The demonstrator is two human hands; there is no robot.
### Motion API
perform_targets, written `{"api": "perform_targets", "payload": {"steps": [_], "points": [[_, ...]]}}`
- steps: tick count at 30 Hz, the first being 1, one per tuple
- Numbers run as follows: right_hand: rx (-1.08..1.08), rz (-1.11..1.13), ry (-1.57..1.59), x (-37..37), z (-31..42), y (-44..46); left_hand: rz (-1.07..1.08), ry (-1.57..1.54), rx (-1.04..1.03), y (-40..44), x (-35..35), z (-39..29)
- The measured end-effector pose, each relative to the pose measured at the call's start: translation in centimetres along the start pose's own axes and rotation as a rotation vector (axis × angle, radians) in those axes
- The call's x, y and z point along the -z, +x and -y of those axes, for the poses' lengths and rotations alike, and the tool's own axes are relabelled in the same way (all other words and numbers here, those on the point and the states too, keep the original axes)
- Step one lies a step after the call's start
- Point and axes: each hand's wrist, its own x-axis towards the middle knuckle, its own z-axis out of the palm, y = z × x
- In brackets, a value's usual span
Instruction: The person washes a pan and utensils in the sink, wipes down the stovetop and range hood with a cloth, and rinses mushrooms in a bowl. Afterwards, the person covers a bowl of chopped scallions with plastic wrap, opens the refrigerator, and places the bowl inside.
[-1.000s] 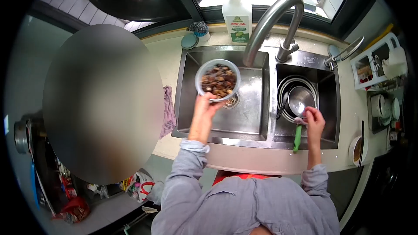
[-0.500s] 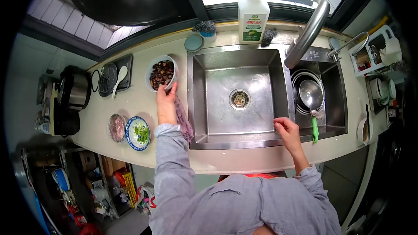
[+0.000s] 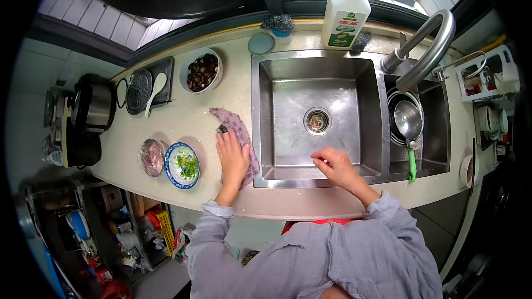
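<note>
The fingers of the left hand (image 3: 233, 161), left of the frame's centre, were spread and relaxed, laid on a crumpled purple cloth (image 3: 237, 123) by the left edge of the sink (image 3: 291, 152). A small dark thing (image 3: 223, 129) was seen at the fingertips, too small to be identified. The fingers of the right hand (image 3: 337, 167), right of centre, were curled with the tips drawn close, held above the near part of the large basin; whether anything was pinched there could not be told. The cloth was bunched lengthwise on the bench (image 3: 127, 147).

Farther left, a blue-rimmed dish (image 3: 173, 180) was filled with chopped greens (image 3: 188, 165), and just beside it a clear dish of pink contents (image 3: 152, 158) was placed. Toward the upper left, a white bowl (image 3: 219, 79) was heaped with dark brown pieces (image 3: 201, 72); near it a white spoon (image 3: 157, 91) was rested on a dark tray (image 3: 165, 70).

At the right, a metal strainer (image 3: 408, 120) was nested among round vessels in the small basin, its green handle (image 3: 412, 165) pointed toward the bottom of the frame. Above that basin the faucet (image 3: 442, 44) was arched. At the top, a white jug (image 3: 339, 16) was stood behind the sink.
</note>
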Motion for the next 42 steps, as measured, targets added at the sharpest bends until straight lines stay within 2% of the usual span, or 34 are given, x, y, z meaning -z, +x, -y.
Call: {"api": "perform_targets", "payload": {"steps": [2, 7, 10, 11, 12, 13, 15, 16, 22, 26, 27, 30, 32, 34, 35, 36, 37, 38, 39, 40, 41, 42], "points": [[-0.025, 0.021, -0.019, -0.2, -0.7, 0.0, -0.046, 0.123, -0.054, -0.1, -0.7, -0.8], [-0.114, 0.012, -0.050, 0.3, -1.3, -0.8, -0.193, 0.210, -0.077, 11.2, -4.4, -1.7], [-0.142, -0.031, -0.057, 0.2, -2.5, -2.2, -0.237, 0.279, -0.165, 16.7, -6.9, -1.7], [-0.123, -0.052, -0.074, 0.0, -3.2, -2.6, -0.027, 0.240, -0.083, 18.6, -6.5, -2.3], [-0.110, -0.078, -0.095, 0.2, -3.7, -3.2, 0.048, 0.099, -0.006, 18.8, -5.0, -4.0], [-0.119, -0.086, -0.107, 0.4, -3.7, -3.6, -0.124, -0.058, -0.126, 17.5, -6.4, -3.0], [-0.116, -0.093, -0.122, 1.0, -3.8, -4.1, -0.109, 0.071, -0.315, 15.6, -6.8, -2.0], [-0.099, -0.093, -0.123, 1.1, -3.8, -4.1, -0.072, 0.059, -0.309, 13.5, -5.8, -2.6], [-0.044, -0.091, -0.076, 2.1, -3.9, -4.1, -0.002, 0.217, -0.082, 3.9, -2.6, -1.9], [0.009, -0.113, -0.016, 2.8, -5.9, -5.9, 0.074, 0.293, 0.059, 2.5, -1.2, -2.7], [-0.033, -0.026, -0.061, 3.6, -6.2, -6.5, 0.128, 0.315, 0.151, 2.9, -0.6, -3.7], [0.017, 0.162, -0.222, 8.2, -6.0, -7.8, 0.357, 0.282, 0.354, 4.9, 2.8, -7.9], [0.116, 0.116, -0.039, 12.3, -4.9, -8.3, 0.237, -0.680, 0.087, 6.0, 1.3, -5.1], [0.205, 0.081, 0.275, 17.1, -1.9, -8.8, 0.221, -1.083, 0.297, 3.5, 8.9, -18.7], [0.267, 0.062, 0.477, 18.6, -1.7, -9.0, 0.241, -1.337, 0.176, 2.6, 9.2, -20.4], [0.230, 0.044, 0.578, 19.8, -2.3, -9.5, 0.248, -1.582, 0.053, 1.7, 9.2, -21.7], [0.200, 0.031, 0.683, 20.8, -2.9, -9.8, 0.191, -1.798, 0.038, 0.8, 7.7, -23.6], [0.171, 0.024, 0.788, 21.6, -3.7, -10.3, 0.389, -1.588, 0.188, 0.7, 5.0, -23.9], [0.195, -0.158, 0.330, 22.2, -5.7, -11.1, 0.566, -1.361, 0.333, 0.4, 1.8, -23.7], [0.204, -0.302, -0.105, 22.9, -7.4, -12.5, 0.490, -1.070, 0.221, -0.9, -0.9, -22.8], [0.142, -0.330, -0.205, 24.1, -8.8, -14.1, 0.410, -0.777, 0.106, -2.2, -2.9, -22.4], [0.198, -0.432, -0.151, 24.9, -11.4, -15.7, 0.332, -0.480, -0.011, -2.8, -4.6, -21.5]]}}
